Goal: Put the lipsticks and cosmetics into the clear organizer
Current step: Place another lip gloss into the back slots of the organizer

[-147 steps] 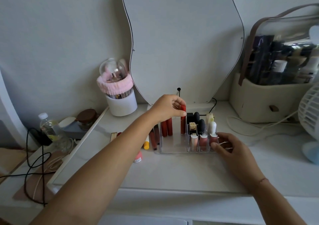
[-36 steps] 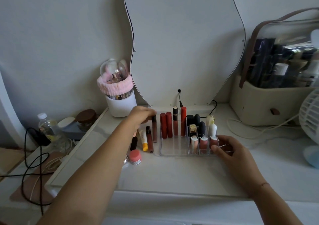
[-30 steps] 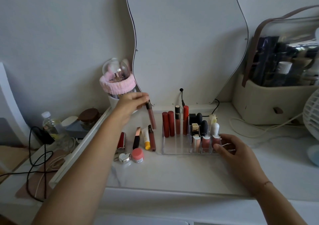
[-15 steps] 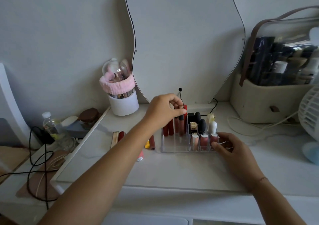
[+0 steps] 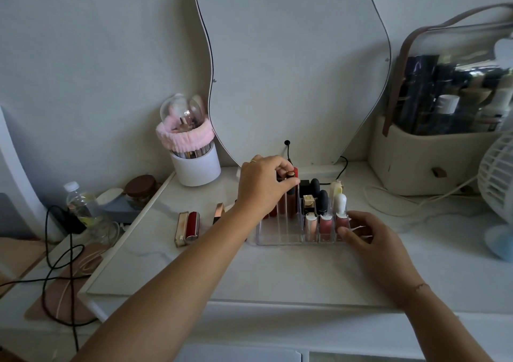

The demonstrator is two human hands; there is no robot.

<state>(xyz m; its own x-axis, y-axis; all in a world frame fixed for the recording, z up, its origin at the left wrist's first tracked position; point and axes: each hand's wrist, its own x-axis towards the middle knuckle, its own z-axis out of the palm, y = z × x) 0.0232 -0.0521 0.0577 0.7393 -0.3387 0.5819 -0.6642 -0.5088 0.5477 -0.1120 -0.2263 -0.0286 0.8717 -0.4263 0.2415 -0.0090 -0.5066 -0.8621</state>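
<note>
The clear organizer [image 5: 277, 239] stands mid-table with several upright lipsticks and small bottles in its slots. My left hand [image 5: 263, 186] is over its back left part, fingertips pinched on the cap of a brown lip gloss tube [image 5: 291, 198] that stands upright in a slot. My right hand [image 5: 369, 239] rests against the organizer's front right corner, fingers on its wall. A gold and red lipstick pair [image 5: 188, 227] and another gold-capped tube [image 5: 218, 213] lie on the table to the left; my forearm hides more items there.
A white brush holder with a pink band [image 5: 191, 153] stands at the back left. A wavy mirror [image 5: 291, 56] leans on the wall behind. A beige cosmetics bag [image 5: 433, 153] and a white fan [image 5: 497, 195] are on the right. Black cables [image 5: 58, 267] lie left.
My left hand picked the brown lip gloss up from the table on the left, carried it right and stood it in the organizer's back left slots. My right hand stayed in place.
</note>
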